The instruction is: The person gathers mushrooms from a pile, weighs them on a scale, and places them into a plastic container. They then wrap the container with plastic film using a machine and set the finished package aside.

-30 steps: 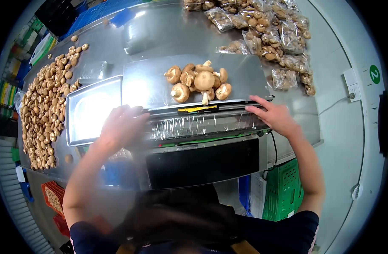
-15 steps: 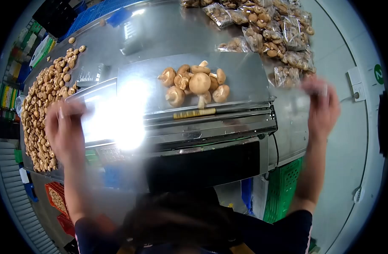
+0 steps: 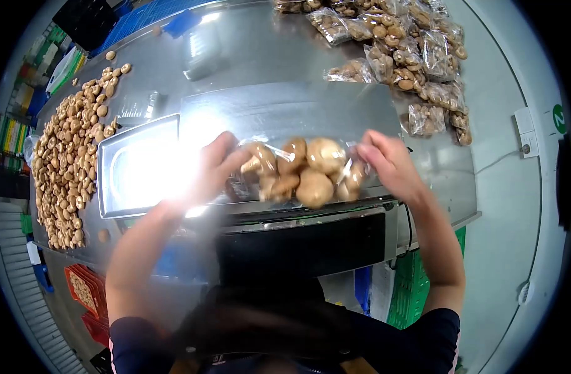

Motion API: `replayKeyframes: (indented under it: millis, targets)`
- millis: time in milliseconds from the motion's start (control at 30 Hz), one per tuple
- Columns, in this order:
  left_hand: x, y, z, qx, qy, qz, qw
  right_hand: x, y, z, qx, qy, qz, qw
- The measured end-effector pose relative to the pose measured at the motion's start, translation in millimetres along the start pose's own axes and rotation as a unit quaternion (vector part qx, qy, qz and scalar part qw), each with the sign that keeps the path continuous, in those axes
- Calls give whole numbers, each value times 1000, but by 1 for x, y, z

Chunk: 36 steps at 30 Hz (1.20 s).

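Note:
A clear plastic wrap with several brown mushrooms (image 3: 314,187) in it hangs between my hands, over the front edge of the metal plate (image 3: 285,106). My left hand (image 3: 218,163) pinches the wrap at its left end, with glare around the fingers. At the right end my right hand (image 3: 388,159) grips the gathered plastic, thumb and fingers closed. The mushrooms bunch together in the middle, slightly blurred.
Loose mushrooms (image 3: 67,156) are heaped at the left of the table. A shiny metal tray (image 3: 102,181) sits between heap and plate. Bagged mushrooms (image 3: 438,56) pile up at the back right. Below the table are a green crate (image 3: 416,293) and red crates (image 3: 98,287).
Both hands have come inward from the sides and taken hold of the wrap. The mushrooms that lay on the plate are now held up nearer to me.

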<state>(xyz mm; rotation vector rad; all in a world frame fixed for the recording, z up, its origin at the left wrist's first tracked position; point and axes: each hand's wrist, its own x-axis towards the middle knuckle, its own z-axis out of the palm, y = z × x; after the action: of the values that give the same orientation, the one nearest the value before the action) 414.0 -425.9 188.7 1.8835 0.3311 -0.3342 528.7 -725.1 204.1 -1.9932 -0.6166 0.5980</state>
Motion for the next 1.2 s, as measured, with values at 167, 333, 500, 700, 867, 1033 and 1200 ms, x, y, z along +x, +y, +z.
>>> replayKeyframes:
  millis: [167, 333, 500, 700, 867, 1033, 1200]
  targets:
    - [-77, 6, 34, -223, -9, -129, 966, -89, -16, 33, 119, 20, 149, 981]
    - [-100, -91, 94, 138, 189, 36, 972, -128, 49, 96, 35, 95, 140, 985]
    - [-107, -137, 108, 251, 289, 96, 919, -139, 91, 154, -66, 231, 53, 969]
    - [-127, -159, 85, 392, 327, 138, 848, -158, 94, 138, -27, 255, 172, 951]
    - [-185, -136, 46, 188, 244, -62, 949, -208, 82, 128, 51, 133, 336, 931]
    - [-232, -248, 65, 286, 68, -5, 956, -254, 155, 218, -11, 86, 310, 947]
    - [-206, -210, 116, 39, 92, -261, 960, -212, 145, 317, 595, -77, 269, 754]
